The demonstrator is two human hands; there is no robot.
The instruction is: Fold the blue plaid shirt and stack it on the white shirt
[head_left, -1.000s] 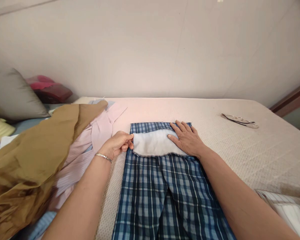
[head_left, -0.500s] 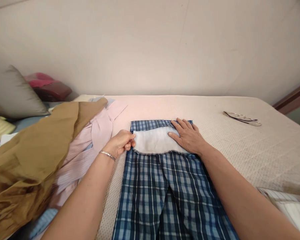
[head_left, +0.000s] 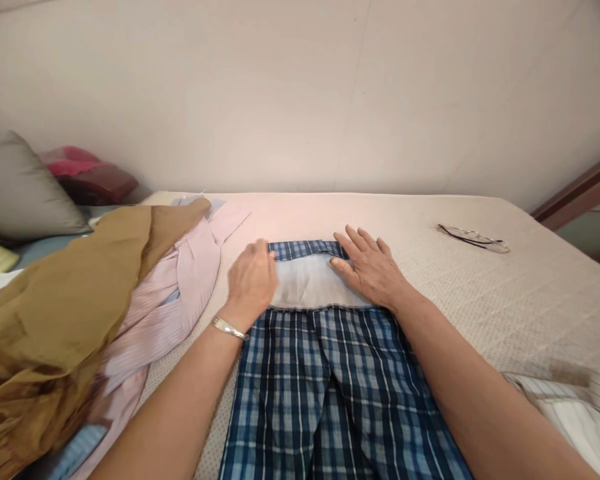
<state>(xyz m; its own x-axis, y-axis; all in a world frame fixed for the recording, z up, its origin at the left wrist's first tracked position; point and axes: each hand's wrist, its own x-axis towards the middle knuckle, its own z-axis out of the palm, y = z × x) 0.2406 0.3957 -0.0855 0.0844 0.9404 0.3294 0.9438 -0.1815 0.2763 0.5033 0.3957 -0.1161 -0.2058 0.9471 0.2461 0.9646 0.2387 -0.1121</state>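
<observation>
A blue plaid garment [head_left: 285, 380] lies lengthwise in front of me, with a white lining panel [head_left: 310, 281] across its upper part and a plaid strip along the far edge. My left hand [head_left: 254, 277], with a silver bangle at the wrist, is closed at the far left corner of the garment; its fingertips are partly hidden. On the opposite side my right hand [head_left: 370, 267] rests flat with fingers spread, its palm over the right end of the white panel and its fingertips reaching past the garment's edge.
A brown cloth [head_left: 80, 287] and pink ribbed clothing [head_left: 195, 267] are heaped on the left, near a grey pillow [head_left: 25, 187]. Eyeglasses [head_left: 473, 238] lie on the mattress [head_left: 430, 213] at right. Striped white fabric [head_left: 570, 407] sits at lower right. A wall stands behind.
My left hand has turned and moved slightly forward along the left edge to the far corner. The right hand stays flat, its fingers more spread. The view has shifted a little.
</observation>
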